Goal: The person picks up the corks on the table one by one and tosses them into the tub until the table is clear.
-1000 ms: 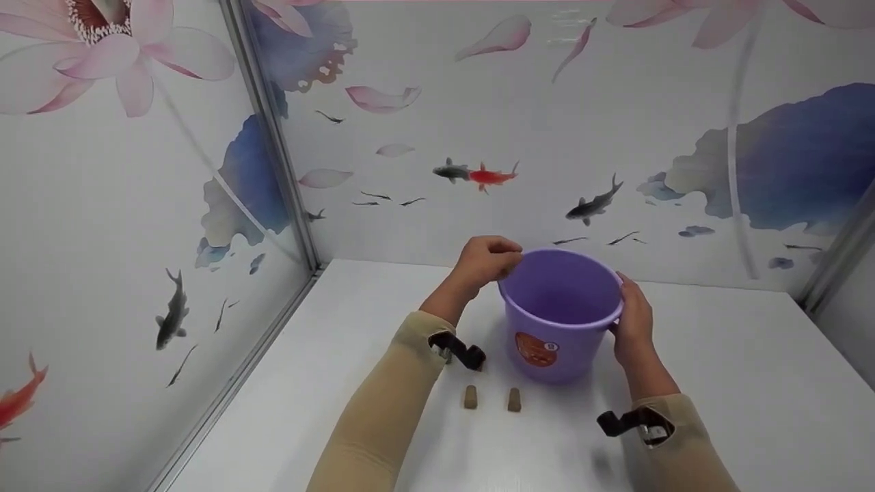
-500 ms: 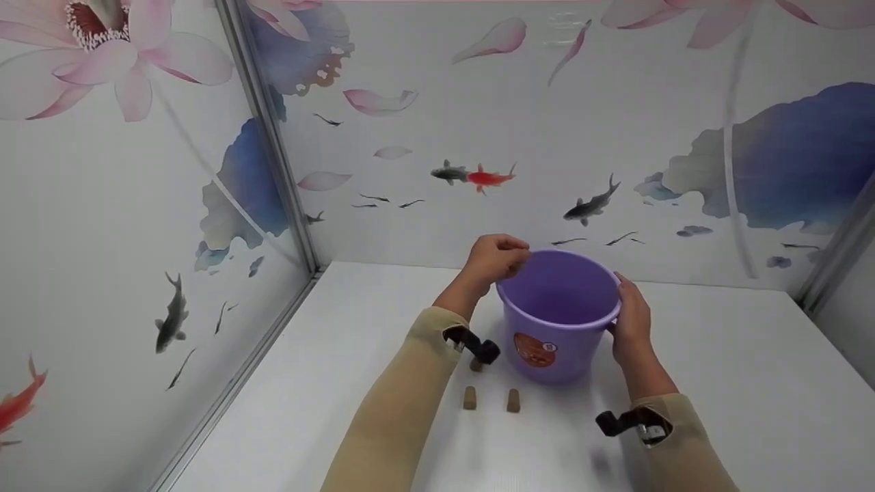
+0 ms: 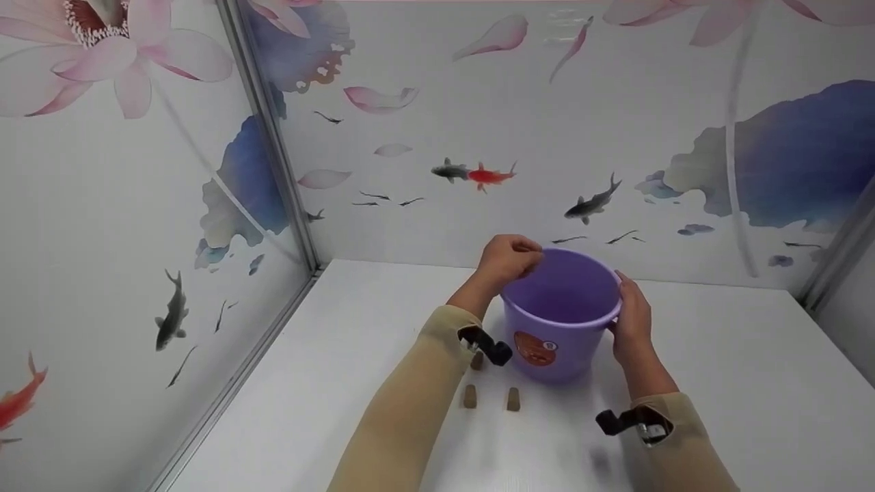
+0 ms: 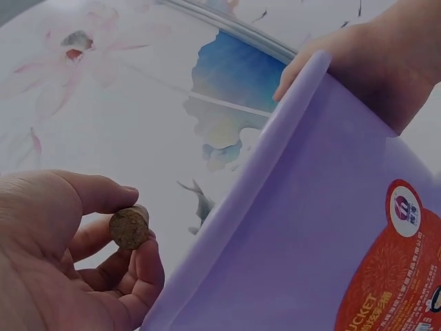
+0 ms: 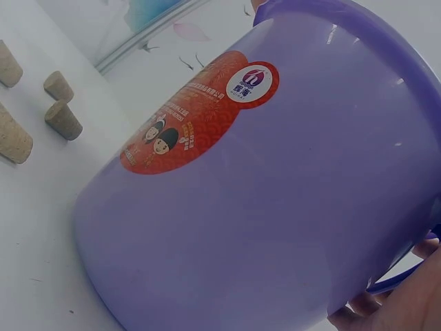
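A purple bucket [image 3: 560, 342] stands upright on the white table, its mouth facing up and a red label on its front. Between thumb and fingers my left hand [image 3: 509, 263] pinches a cork stopper [image 4: 129, 228]. That hand is over the bucket's left rim in the head view, and the cork is hidden there. My right hand [image 3: 632, 321] grips the bucket at its right side, just under the rim; the right wrist view shows its fingers [image 5: 365, 303] by the handle. More cork stoppers stand in front of the bucket, among them one cork [image 3: 470, 396] and another cork [image 3: 513, 399].
Several corks are visible in the right wrist view, including a near cork [image 5: 14, 138]. A printed back wall [image 3: 410, 225] rises behind the table [image 3: 738, 383], and a side wall [image 3: 102, 205] stands at the left.
My left hand has moved to the right, further over the bucket's rim. A cork behind the front two has come into view beside the left wrist. The right hand stays on the bucket.
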Action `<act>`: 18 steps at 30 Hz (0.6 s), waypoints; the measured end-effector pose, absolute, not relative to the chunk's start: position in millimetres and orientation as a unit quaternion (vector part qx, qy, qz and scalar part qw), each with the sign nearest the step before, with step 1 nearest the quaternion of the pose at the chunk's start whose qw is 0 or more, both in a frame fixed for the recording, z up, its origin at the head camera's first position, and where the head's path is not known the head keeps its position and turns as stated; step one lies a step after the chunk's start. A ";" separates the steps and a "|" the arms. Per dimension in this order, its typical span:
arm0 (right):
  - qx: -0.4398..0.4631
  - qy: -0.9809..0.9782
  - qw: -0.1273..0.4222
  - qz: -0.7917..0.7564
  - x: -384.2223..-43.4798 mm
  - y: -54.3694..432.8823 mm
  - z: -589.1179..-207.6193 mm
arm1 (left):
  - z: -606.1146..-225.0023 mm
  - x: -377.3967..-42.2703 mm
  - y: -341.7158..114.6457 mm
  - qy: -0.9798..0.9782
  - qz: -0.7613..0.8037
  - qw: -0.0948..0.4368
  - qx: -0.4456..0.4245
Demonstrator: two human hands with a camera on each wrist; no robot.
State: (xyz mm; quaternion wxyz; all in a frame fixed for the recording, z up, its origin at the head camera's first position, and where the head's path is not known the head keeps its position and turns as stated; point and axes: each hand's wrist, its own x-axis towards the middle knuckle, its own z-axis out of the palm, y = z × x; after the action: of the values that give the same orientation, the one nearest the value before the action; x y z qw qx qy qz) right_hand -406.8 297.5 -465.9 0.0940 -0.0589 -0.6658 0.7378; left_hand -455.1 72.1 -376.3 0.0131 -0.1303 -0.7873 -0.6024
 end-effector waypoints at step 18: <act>-0.060 -0.655 0.097 0.747 -405.1 298.4 -464.1 | -375.0 -454.8 100.3 -0.837 -0.525 0.032 -0.149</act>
State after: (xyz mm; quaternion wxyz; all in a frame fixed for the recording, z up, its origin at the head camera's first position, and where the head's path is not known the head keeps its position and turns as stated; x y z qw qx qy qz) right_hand -405.1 298.4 -464.1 0.0970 -0.0601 -0.6548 0.7472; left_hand -454.8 100.3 -375.0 0.0322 -0.1486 -0.8374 -0.5250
